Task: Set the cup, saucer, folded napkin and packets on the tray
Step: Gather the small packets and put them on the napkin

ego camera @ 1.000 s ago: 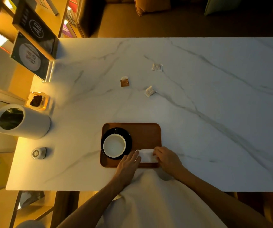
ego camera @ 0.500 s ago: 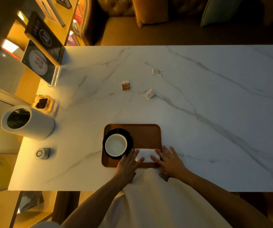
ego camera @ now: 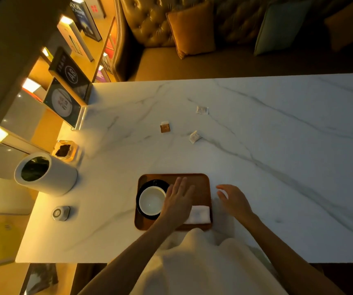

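The brown tray (ego camera: 201,184) lies flat on the white table. A white cup (ego camera: 151,200) sits upright and empty on a black saucer (ego camera: 148,184), on the tray's left part, right beside the open left hand (ego camera: 178,201) that floats over the tray. A white folded napkin (ego camera: 200,214) lies flat in the tray's near right corner, between the two hands. Three small packets are off the tray, far beyond the fingers: a brown one (ego camera: 165,127) and two white ones (ego camera: 195,137) (ego camera: 202,110).
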Demonstrator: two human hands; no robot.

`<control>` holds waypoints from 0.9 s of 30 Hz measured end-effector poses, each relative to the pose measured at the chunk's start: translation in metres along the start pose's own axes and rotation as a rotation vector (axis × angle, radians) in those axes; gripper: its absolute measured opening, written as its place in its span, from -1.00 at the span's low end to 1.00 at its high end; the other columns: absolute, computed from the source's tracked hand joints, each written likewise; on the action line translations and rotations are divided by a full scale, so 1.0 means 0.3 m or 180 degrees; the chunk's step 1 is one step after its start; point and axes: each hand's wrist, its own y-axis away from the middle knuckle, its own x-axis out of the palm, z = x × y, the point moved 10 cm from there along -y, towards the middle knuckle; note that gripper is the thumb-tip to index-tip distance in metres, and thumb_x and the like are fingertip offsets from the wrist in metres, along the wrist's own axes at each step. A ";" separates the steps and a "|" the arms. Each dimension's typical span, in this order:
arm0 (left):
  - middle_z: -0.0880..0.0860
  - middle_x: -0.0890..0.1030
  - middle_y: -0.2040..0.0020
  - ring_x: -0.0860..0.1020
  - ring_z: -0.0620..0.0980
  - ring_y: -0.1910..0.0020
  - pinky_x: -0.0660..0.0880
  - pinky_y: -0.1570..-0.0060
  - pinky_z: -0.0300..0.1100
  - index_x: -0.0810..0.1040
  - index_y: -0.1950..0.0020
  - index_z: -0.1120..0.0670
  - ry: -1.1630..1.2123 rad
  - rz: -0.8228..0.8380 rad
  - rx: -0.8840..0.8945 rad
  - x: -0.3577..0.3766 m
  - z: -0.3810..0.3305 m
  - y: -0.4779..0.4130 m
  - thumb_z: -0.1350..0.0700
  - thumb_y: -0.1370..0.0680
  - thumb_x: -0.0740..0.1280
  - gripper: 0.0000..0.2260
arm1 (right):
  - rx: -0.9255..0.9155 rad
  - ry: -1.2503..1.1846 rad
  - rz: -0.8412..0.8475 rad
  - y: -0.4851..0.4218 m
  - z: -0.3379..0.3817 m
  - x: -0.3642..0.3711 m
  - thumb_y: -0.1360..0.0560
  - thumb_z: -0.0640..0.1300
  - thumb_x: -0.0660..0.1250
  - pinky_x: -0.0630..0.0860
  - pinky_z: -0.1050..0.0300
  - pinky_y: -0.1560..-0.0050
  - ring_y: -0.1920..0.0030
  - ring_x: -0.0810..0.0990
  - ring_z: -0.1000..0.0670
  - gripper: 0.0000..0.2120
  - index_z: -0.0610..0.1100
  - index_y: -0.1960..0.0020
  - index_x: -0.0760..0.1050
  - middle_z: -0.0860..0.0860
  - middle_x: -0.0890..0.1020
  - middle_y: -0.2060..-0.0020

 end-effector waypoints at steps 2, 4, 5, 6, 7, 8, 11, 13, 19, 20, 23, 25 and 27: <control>0.15 -0.03 -0.62 -0.12 0.19 -0.60 -0.09 -0.51 0.26 0.12 -0.55 -0.08 -0.0046 -0.0039 -0.0239 -0.059 0.035 -0.052 -0.04 -0.62 0.16 -0.49 | 0.0051 0.0011 0.0049 -0.024 0.000 -0.028 -0.60 -0.02 0.20 0.33 0.04 -0.40 -0.35 0.43 -0.06 -0.63 -0.08 -0.38 0.43 -0.06 0.51 -0.34; 0.16 -0.11 -0.62 -0.17 0.25 -0.58 -0.19 -0.46 0.33 0.04 -0.57 -0.11 -0.0004 0.0040 -0.0513 -0.100 0.088 -0.104 -0.15 -0.61 0.11 -0.45 | 0.0065 0.0045 0.0041 -0.051 0.008 -0.068 -0.58 0.06 0.22 0.30 0.03 -0.41 -0.39 0.39 -0.07 -0.56 -0.05 -0.42 0.36 -0.06 0.46 -0.38; 0.16 -0.14 -0.61 -0.20 0.27 -0.57 -0.22 -0.45 0.36 0.00 -0.58 -0.12 0.0031 0.0103 -0.0634 -0.114 0.116 -0.125 -0.18 -0.61 0.10 -0.43 | 0.0069 0.0067 0.0042 -0.063 0.014 -0.087 -0.58 0.09 0.22 0.29 0.02 -0.41 -0.41 0.37 -0.07 -0.53 -0.04 -0.44 0.34 -0.06 0.45 -0.39; 0.17 -0.16 -0.61 -0.21 0.28 -0.57 -0.22 -0.45 0.38 -0.03 -0.58 -0.13 0.0045 0.0154 -0.0729 -0.130 0.138 -0.149 -0.20 -0.61 0.08 -0.42 | 0.0080 0.0098 0.0033 -0.079 0.018 -0.111 -0.57 0.12 0.21 0.28 0.02 -0.42 -0.42 0.36 -0.07 -0.50 -0.03 -0.45 0.31 -0.06 0.43 -0.41; 0.17 -0.17 -0.61 -0.21 0.28 -0.57 -0.21 -0.46 0.38 -0.05 -0.58 -0.13 0.0038 0.0200 -0.0802 -0.142 0.159 -0.171 -0.22 -0.61 0.06 -0.41 | 0.0092 0.0130 0.0032 -0.096 0.020 -0.132 -0.57 0.15 0.20 0.27 0.02 -0.42 -0.43 0.34 -0.07 -0.48 -0.03 -0.46 0.30 -0.06 0.41 -0.42; 0.17 -0.17 -0.61 -0.21 0.28 -0.57 -0.20 -0.46 0.39 -0.06 -0.58 -0.12 0.0024 0.0236 -0.0858 -0.150 0.179 -0.187 -0.23 -0.61 0.05 -0.41 | 0.0100 0.0164 0.0031 -0.111 0.022 -0.148 -0.56 0.16 0.20 0.27 0.02 -0.43 -0.44 0.33 -0.08 -0.47 -0.02 -0.47 0.28 -0.06 0.40 -0.43; 0.16 -0.11 -0.62 -0.18 0.26 -0.58 -0.20 -0.46 0.38 -0.01 -0.58 -0.10 0.0008 0.0265 -0.0966 -0.187 0.226 -0.248 -0.23 -0.62 0.04 -0.43 | 0.0145 0.0207 0.0015 -0.167 0.026 -0.203 -0.56 0.17 0.19 0.28 0.01 -0.43 -0.45 0.32 -0.07 -0.46 -0.01 -0.48 0.27 -0.06 0.39 -0.44; 0.15 -0.03 -0.62 -0.13 0.25 -0.59 -0.23 -0.46 0.38 0.06 -0.57 -0.09 -0.0012 0.0328 -0.1037 -0.199 0.257 -0.287 -0.23 -0.62 0.01 -0.46 | 0.0129 0.0104 -0.0043 -0.210 0.040 -0.241 -0.57 0.13 0.21 0.31 0.01 -0.43 -0.42 0.36 -0.07 -0.51 -0.03 -0.45 0.33 -0.06 0.42 -0.41; 0.10 0.24 -0.55 0.05 0.21 -0.58 -0.30 -0.44 0.35 0.23 -0.51 -0.06 0.0102 0.0402 -0.1273 -0.219 0.351 -0.418 -0.18 -0.64 0.01 -0.53 | 0.0210 -0.0292 -0.0432 -0.376 0.100 -0.326 -0.58 -0.06 0.26 0.48 0.14 -0.18 -0.18 0.57 -0.03 -0.72 -0.10 -0.25 0.51 -0.06 0.61 -0.18; 0.08 0.31 -0.52 0.13 0.18 -0.56 -0.25 -0.46 0.33 0.27 -0.49 -0.04 0.0158 0.0400 -0.1283 -0.223 0.363 -0.447 -0.16 -0.64 0.03 -0.55 | 0.0246 -0.0285 -0.0412 -0.418 0.114 -0.326 -0.58 -0.06 0.26 0.50 0.14 -0.15 -0.15 0.58 -0.03 -0.74 -0.12 -0.23 0.52 -0.06 0.63 -0.15; 0.07 0.49 -0.38 0.40 0.10 -0.41 0.10 -0.48 0.16 0.39 -0.41 0.01 0.0420 0.0373 -0.1315 -0.229 0.394 -0.544 -0.10 -0.65 0.09 -0.62 | 0.0369 -0.0209 -0.0304 -0.555 0.163 -0.305 -0.58 -0.06 0.26 0.55 0.08 -0.09 -0.07 0.61 -0.05 -0.76 -0.14 -0.16 0.55 -0.08 0.65 -0.07; 0.10 0.54 -0.31 0.49 0.11 -0.30 0.33 -0.35 0.04 0.44 -0.34 0.05 0.0680 0.0312 -0.1341 -0.226 0.409 -0.617 -0.06 -0.65 0.12 -0.67 | 0.0444 -0.0143 -0.0192 -0.648 0.199 -0.273 -0.57 -0.05 0.26 0.57 0.07 -0.03 -0.02 0.62 -0.07 -0.77 -0.14 -0.12 0.57 -0.09 0.66 -0.03; 0.12 0.56 -0.27 0.51 0.12 -0.26 0.42 -0.27 0.00 0.47 -0.29 0.09 0.1004 0.0248 -0.1391 -0.213 0.420 -0.694 -0.02 -0.65 0.14 -0.70 | 0.0484 -0.0072 -0.0086 -0.739 0.229 -0.229 -0.57 -0.06 0.25 0.54 0.11 0.06 0.02 0.62 -0.06 -0.80 -0.12 -0.08 0.58 -0.07 0.67 0.00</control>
